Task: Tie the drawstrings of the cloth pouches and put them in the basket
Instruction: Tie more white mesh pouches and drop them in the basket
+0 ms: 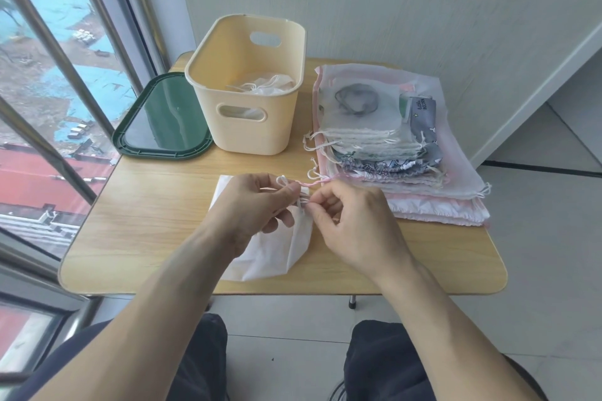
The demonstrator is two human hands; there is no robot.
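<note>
A white cloth pouch point(277, 251) lies on the wooden table point(146, 212) right in front of me, its gathered neck at the top. My left hand point(250, 205) pinches the pouch's white drawstring point(282, 180), which loops up above my fingers. My right hand point(351, 221) pinches the same string at the neck, fingertips almost touching the left hand's. The cream plastic basket point(247, 127) stands behind, with one white pouch point(264, 86) inside. A stack of flat pouches point(384, 140), white, pink and grey patterned, lies to the right.
A dark green lid point(163, 117) lies left of the basket by the window. A pink string from the stack trails towards my hands. The wall is close behind the table. My knees are under the near table edge.
</note>
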